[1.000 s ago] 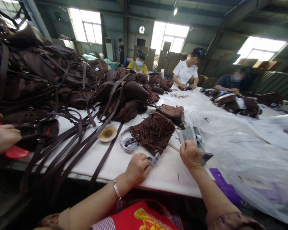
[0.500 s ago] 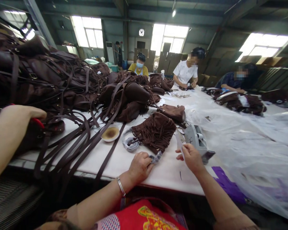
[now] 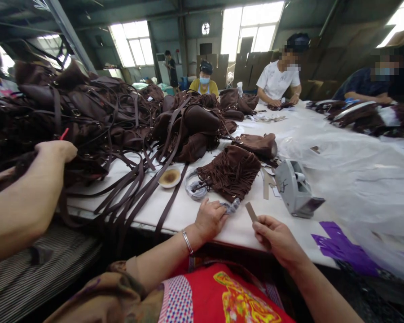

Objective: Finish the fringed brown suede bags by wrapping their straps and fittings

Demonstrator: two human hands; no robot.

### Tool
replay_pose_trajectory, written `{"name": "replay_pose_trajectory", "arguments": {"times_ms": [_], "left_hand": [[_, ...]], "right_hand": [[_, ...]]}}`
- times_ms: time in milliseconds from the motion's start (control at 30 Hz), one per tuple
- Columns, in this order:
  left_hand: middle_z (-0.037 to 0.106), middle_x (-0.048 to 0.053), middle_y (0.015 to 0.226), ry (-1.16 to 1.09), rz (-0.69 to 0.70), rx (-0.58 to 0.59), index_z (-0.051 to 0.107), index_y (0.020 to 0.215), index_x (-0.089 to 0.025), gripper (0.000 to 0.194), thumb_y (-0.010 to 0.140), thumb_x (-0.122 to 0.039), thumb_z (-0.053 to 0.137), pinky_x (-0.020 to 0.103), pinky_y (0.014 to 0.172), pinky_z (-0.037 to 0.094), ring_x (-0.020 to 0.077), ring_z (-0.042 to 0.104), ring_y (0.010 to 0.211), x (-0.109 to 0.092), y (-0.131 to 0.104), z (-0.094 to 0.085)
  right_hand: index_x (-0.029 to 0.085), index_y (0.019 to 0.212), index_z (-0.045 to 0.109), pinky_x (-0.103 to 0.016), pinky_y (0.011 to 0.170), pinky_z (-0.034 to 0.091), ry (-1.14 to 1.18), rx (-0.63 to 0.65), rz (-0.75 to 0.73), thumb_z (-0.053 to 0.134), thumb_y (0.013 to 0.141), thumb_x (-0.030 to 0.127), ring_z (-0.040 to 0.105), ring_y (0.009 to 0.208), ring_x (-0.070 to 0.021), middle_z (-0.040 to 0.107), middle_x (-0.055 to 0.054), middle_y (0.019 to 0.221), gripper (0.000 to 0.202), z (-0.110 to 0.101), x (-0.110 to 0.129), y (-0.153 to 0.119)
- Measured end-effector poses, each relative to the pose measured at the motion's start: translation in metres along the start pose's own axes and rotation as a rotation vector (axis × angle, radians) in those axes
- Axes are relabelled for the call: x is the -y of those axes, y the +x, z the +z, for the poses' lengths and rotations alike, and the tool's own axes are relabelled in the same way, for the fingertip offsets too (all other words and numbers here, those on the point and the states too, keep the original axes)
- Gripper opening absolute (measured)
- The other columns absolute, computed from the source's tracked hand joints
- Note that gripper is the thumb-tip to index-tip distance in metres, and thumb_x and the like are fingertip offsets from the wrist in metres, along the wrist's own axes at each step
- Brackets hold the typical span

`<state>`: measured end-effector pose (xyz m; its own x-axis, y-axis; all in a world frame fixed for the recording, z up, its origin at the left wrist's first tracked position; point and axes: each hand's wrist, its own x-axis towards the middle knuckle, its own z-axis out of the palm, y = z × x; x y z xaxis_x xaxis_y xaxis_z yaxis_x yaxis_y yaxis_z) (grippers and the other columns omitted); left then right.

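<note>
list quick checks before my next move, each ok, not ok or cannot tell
- Right hand has the strip: ok, pinched between thumb and fingers
- Left hand on the plastic wrap: ok, fingers at it
- Fringed bag resting on the table: ok
- Bowl apart from both hands: ok
- Near table edge free of straps: not ok, several hang over it on the left
- Strip's underside clean: cannot tell, it is turned away
</note>
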<state>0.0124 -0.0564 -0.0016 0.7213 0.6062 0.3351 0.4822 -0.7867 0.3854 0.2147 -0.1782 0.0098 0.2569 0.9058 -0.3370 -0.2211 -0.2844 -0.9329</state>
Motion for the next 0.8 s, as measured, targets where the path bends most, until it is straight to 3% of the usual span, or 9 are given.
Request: {"name": "replay_pose_trajectory", "arguments": {"times_ms": [100, 233, 333, 467, 800], "left_hand": [[0.064, 0.006, 0.076, -0.281, -0.201, 0.045, 0.067, 0.075, -0.014, 0.026, 0.09, -0.033, 0.057, 0.036, 0.082, 0.045, 0.0192, 0.059, 0.078, -0.007, 0.011, -0.012], [0.06, 0.002, 0.071, -0.996, -0.626, 0.139, 0.062, 0.075, -0.014, 0.038, 0.081, -0.051, 0.063, 0.025, 0.061, 0.045, 0.0138, 0.057, 0.066, -0.017, 0.03, -0.031], [0.055, 0.0, 0.069, -1.291, -0.785, 0.161, 0.058, 0.074, -0.014, 0.047, 0.066, -0.056, 0.077, 0.021, 0.055, 0.043, 0.0091, 0.052, 0.06, -0.021, 0.038, -0.037], [0.056, 0.0, 0.07, -1.339, -0.823, 0.137, 0.06, 0.079, -0.013, 0.054, 0.058, -0.057, 0.083, 0.019, 0.052, 0.042, 0.0084, 0.053, 0.06, -0.021, 0.037, -0.033], [0.061, -0.001, 0.073, -1.194, -0.751, 0.016, 0.054, 0.11, -0.015, 0.063, 0.066, -0.051, 0.08, 0.02, 0.05, 0.049, 0.0116, 0.059, 0.062, -0.03, 0.025, -0.018]], "right_hand": [[0.016, 0.071, 0.059, -0.019, 0.041, 0.024, -0.118, 0.072, 0.007, 0.073, 0.073, 0.055, 0.04, 0.04, -0.0054, 0.056, 0.003, 0.054, 0.041, 0.006, -0.001, -0.011], [0.018, 0.063, 0.055, -0.019, 0.037, 0.02, -0.17, -0.017, -0.04, 0.065, 0.075, 0.061, 0.036, 0.034, -0.0042, 0.053, 0.005, 0.051, 0.046, 0.02, 0.0, -0.017], [0.019, 0.062, 0.055, -0.02, 0.036, 0.022, -0.17, -0.082, -0.073, 0.063, 0.076, 0.058, 0.037, 0.033, -0.0055, 0.053, 0.004, 0.05, 0.043, 0.032, -0.002, -0.016], [0.02, 0.061, 0.055, -0.021, 0.035, 0.025, -0.162, -0.175, -0.09, 0.062, 0.076, 0.055, 0.038, 0.032, -0.0068, 0.052, 0.004, 0.047, 0.038, 0.038, -0.003, -0.015], [0.02, 0.063, 0.055, -0.021, 0.035, 0.026, -0.057, -0.198, -0.078, 0.066, 0.072, 0.053, 0.039, 0.034, -0.0071, 0.054, 0.004, 0.049, 0.036, 0.052, -0.008, -0.002]]}}
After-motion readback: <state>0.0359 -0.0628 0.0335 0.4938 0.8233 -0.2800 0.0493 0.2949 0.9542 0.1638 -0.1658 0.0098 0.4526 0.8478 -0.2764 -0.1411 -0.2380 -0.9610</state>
